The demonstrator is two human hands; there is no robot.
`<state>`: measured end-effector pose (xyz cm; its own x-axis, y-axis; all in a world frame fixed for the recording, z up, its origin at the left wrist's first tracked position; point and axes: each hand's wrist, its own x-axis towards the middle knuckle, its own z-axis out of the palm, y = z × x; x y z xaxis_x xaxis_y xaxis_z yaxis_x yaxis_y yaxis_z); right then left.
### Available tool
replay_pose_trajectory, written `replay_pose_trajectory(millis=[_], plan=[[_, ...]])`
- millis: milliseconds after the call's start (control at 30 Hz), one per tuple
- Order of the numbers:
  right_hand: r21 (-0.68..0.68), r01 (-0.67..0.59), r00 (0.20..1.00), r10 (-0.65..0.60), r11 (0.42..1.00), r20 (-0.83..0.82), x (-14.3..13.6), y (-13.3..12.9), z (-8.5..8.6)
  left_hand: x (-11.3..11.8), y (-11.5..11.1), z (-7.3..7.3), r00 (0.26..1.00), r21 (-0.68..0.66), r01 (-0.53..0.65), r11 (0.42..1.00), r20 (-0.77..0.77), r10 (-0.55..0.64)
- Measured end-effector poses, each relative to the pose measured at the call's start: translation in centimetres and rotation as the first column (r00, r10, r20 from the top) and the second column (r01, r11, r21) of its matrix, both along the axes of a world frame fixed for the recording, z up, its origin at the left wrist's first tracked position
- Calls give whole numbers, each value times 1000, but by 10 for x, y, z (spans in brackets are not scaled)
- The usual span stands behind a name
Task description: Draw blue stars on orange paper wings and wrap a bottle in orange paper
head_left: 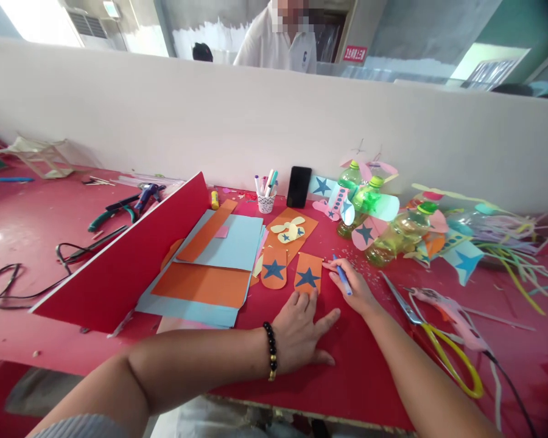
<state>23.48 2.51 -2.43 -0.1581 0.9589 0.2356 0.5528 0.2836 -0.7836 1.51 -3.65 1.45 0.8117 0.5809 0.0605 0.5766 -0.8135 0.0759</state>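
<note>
An orange paper piece with a dark blue star (307,278) lies on the red table, its lower edge under the fingertips of my left hand (299,331). That hand is spread, with a black bead bracelet at its wrist. My right hand (352,286) holds a blue pen (342,277), its tip by the upper right corner of the same piece. Just left lies a second orange piece with a rounded lower end and a blue star (274,271). Above them, small cream cutouts (291,231) rest on an orange sheet (311,226).
Blue and orange paper sheets (223,243) are stacked at left beside a red divider (132,261). Behind stand a marker cup (265,202) and a phone (299,187). Decorated bottles (395,234), yellow-handled scissors (452,359) and a pink glue gun (452,313) lie right. A person (278,42) is beyond the partition.
</note>
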Motion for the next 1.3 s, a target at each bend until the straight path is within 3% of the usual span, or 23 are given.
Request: replay_pose_trajectory(millis=[133, 333, 500, 1033, 1300], plan=[[30, -13, 1000, 13, 999, 2, -1, 1, -1, -10, 5, 3, 994, -48, -113, 992, -18, 112], [36, -19, 999, 18, 999, 35, 0, 2, -4, -37, 15, -12, 943, -85, -333, 939, -12, 333], [47, -30, 999, 29, 998, 37, 0, 3, -4, -44, 12, -17, 940, -87, -337, 937, 24, 340], [94, -33, 996, 25, 995, 85, 0, 4, -6, -33, 6, -26, 933, -68, -333, 941, 123, 339], [91, -51, 993, 40, 995, 115, 0, 4, -7, -33, 3, -25, 942, 27, -306, 952, 152, 298]])
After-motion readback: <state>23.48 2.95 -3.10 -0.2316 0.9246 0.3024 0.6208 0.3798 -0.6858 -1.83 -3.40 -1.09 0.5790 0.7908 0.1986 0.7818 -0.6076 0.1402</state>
